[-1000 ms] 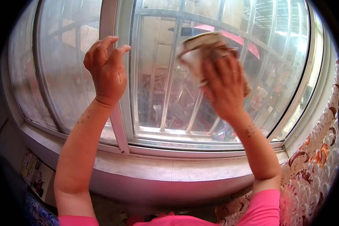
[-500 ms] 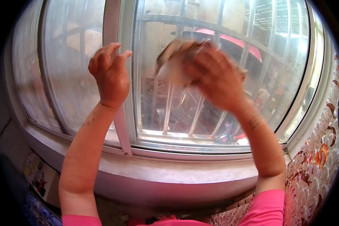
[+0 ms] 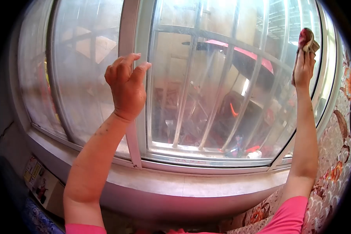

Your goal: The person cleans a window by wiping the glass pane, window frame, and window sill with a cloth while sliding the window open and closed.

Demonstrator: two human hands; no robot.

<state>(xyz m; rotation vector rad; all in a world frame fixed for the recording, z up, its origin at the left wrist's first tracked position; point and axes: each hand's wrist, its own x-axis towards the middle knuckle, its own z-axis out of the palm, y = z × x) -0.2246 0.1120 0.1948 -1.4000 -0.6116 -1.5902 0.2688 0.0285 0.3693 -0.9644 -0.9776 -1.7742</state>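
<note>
Up at the right side of the window pane (image 3: 175,66), my right hand (image 3: 303,74) presses a crumpled cloth (image 3: 309,42) against the glass close to the frame. The cloth is brownish with a dark red patch and bunches above my fingertips. My left hand (image 3: 127,89) is raised in front of the middle window post (image 3: 129,27), its thumb and index finger apart and the other fingers curled. It holds nothing that I can see; whether it touches the post I cannot tell.
Below the window runs a pale sill (image 3: 191,185). A patterned curtain (image 3: 333,163) hangs at the right. Behind the glass stand metal bars (image 3: 216,105) and a pink-edged dark umbrella-like shape (image 3: 257,58). A white box-like thing (image 3: 46,185) sits at the lower left.
My right hand has swept the cloth from the pane's middle to its right edge. The view has shifted slightly, and my left hand keeps its pose beside the post.
</note>
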